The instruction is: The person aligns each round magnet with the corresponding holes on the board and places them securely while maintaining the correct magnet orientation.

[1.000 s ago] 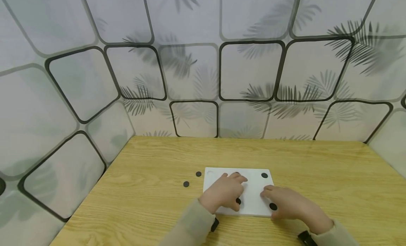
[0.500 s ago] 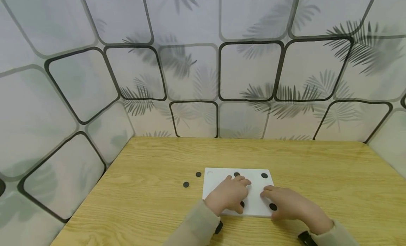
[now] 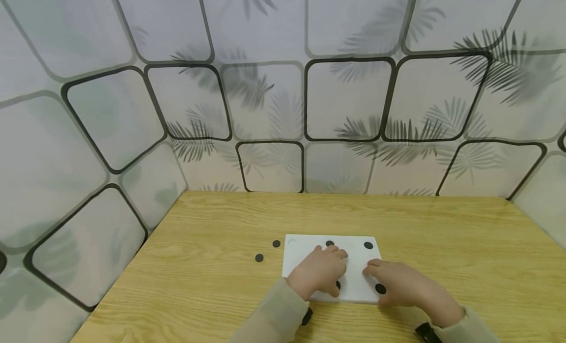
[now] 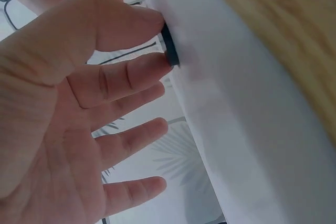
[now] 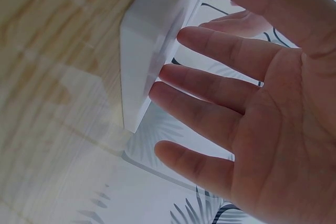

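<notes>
A white rectangular board (image 3: 355, 269) lies flat, with black discs at the back middle (image 3: 329, 243), back right (image 3: 368, 245) and front right (image 3: 381, 288). My left hand (image 3: 320, 270) is over its middle. Thumb and index finger pinch the edges of another black disc (image 4: 170, 45), right at the board's surface; the other fingers reach out straight. My right hand (image 3: 400, 282) is at the board's right end with extended fingers. In the right wrist view, those fingertips (image 5: 157, 90) rest at the board, with nothing held.
Two loose black discs, one farther back (image 3: 276, 243) and one nearer (image 3: 259, 258), lie on the wooden table (image 3: 212, 284) left of the board. A shallow round recess (image 3: 292, 241) shows in the board's back left corner. Patterned cloth (image 3: 274, 107) hangs behind the table.
Over the first half second my left hand shifted slightly right along the board, uncovering more of the back middle disc. Since then it has barely moved. The right hand stayed in place.
</notes>
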{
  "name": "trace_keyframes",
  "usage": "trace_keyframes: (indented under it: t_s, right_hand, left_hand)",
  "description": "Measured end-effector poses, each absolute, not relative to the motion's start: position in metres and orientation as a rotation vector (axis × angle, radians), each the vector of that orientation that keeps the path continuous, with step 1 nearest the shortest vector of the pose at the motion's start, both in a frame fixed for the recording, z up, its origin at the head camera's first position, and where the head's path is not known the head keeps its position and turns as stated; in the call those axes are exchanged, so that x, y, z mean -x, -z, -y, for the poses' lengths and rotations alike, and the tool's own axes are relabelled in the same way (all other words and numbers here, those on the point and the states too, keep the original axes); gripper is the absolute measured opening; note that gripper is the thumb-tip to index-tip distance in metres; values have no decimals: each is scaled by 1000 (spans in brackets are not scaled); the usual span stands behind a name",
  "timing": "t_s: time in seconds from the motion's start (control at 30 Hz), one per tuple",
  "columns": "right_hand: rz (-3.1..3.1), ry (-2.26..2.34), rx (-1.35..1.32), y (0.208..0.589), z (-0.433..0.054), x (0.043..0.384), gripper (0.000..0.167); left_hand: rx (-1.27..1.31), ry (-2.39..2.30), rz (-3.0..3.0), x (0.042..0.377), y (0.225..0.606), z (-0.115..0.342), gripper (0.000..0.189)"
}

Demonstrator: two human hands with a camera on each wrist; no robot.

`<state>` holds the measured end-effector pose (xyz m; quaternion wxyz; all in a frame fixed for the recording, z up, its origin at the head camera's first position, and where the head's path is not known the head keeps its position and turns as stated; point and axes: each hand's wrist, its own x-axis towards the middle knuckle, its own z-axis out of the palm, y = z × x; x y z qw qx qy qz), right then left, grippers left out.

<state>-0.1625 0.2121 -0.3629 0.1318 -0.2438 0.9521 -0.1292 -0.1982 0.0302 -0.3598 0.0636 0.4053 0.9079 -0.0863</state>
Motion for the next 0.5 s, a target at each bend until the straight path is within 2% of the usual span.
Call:
trace_keyframes:
  t_s: [0.5]
  right_hand:
    - [-2770,377,703,363,-213,161,55]
  left_hand:
    - [-1182,306,-2758,193,355,-34,16]
